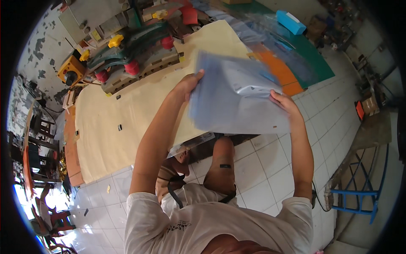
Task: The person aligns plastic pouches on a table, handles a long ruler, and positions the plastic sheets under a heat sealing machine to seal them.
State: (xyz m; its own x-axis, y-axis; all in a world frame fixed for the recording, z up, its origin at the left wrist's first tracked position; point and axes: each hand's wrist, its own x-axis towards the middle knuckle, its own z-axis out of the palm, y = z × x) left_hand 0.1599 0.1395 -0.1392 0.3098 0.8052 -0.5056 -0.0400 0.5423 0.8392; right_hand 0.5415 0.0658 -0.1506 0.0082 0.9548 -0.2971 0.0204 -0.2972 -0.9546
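A stack of clear, bluish plastic sheets (228, 97) is held up between my two hands, over the right end of the cream-covered table. My left hand (190, 84) grips its left edge. On the opposite edge, my right hand (282, 101) pinches the sheets with the thumb on top, and the plastic buckles and shines there. Motion smears the left side of the stack. Its near edge hangs past the table's front, above my knee.
At the back left stands a green machine (131, 48) with yellow knobs and red rollers. An orange control box (71, 71) sits left of it. The cream table cover (114, 139) carries small dark pieces. Behind the sheets are a green mat (317, 70) and a blue box (291, 22). A blue metal frame (359, 192) stands right.
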